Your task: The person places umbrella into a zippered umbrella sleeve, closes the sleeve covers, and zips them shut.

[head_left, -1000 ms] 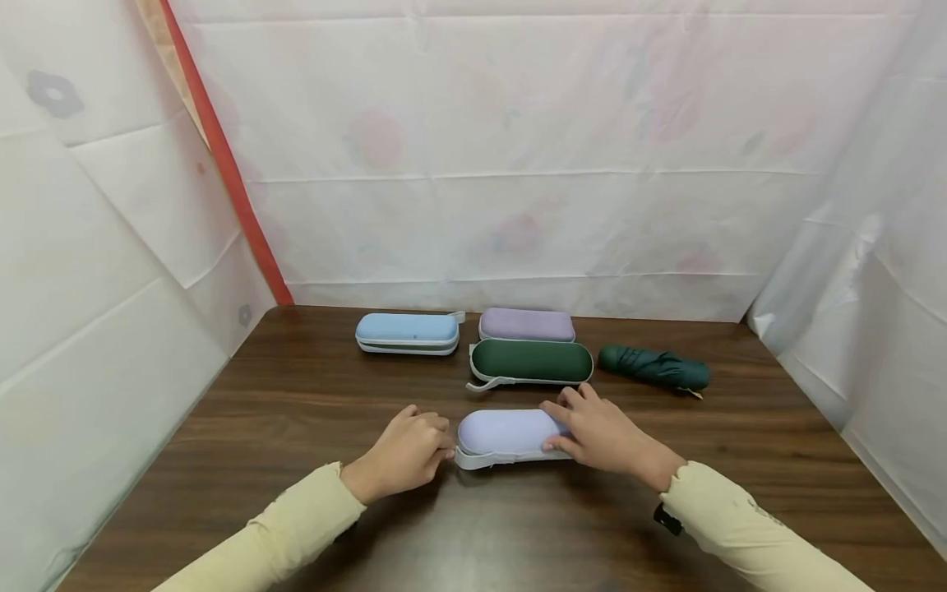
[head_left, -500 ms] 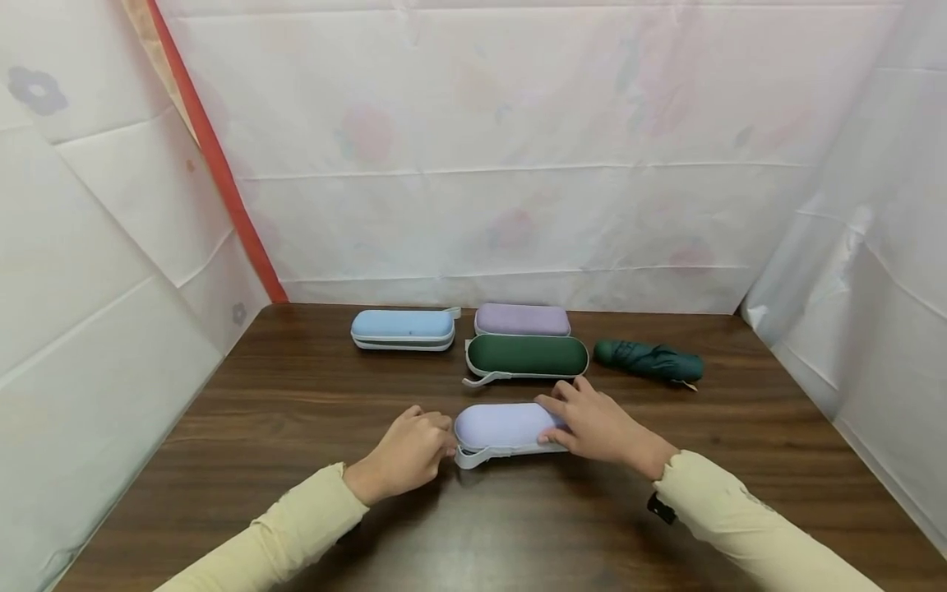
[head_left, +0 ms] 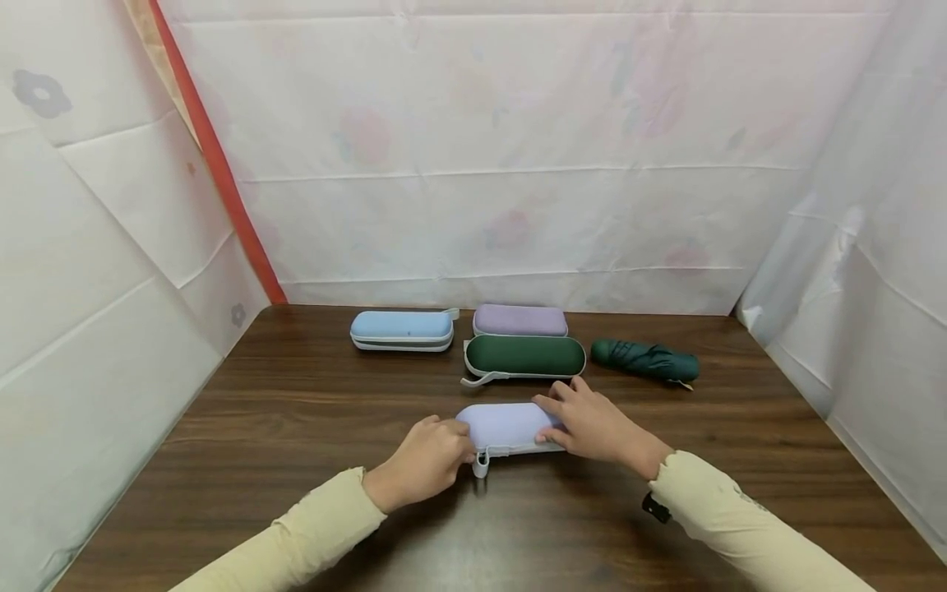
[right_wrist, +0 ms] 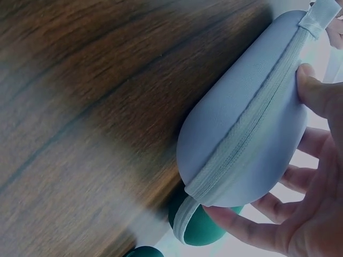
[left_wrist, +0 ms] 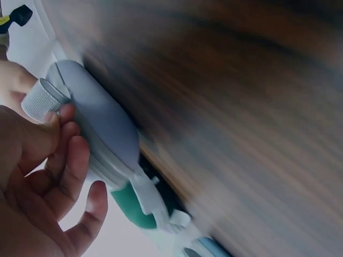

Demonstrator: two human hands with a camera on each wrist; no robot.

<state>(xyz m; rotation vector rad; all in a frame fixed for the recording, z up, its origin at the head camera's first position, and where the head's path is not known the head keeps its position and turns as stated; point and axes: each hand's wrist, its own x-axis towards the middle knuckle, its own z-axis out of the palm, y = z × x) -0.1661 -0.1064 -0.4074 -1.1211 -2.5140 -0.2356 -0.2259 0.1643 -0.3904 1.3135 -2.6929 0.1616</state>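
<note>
A lavender hard zip case (head_left: pixel 503 424) lies on the table in front of me, with a pale grey strap loop (left_wrist: pixel 38 100) sticking out from its front edge. My left hand (head_left: pixel 427 459) is at the case's left end; in the left wrist view its thumb and fingertips pinch at the base of that loop, covering the zipper pull. My right hand (head_left: pixel 592 424) grips the right part of the case, thumb on the near side and fingers on the far side. A pale zipper track (right_wrist: pixel 241 126) runs along the case's side in the right wrist view.
Behind stand a dark green case (head_left: pixel 525 355) with a grey strap, a purple case (head_left: pixel 520 319) and a light blue case (head_left: pixel 402 326). A folded dark green umbrella (head_left: pixel 644 360) lies to the right. Patterned white sheets (head_left: pixel 473 164) enclose the brown table (head_left: pixel 296 411).
My left hand has moved right along the front of the lavender case. The strap, earlier stretched along the front edge, now hangs as a loop farther right. My right hand keeps its hold.
</note>
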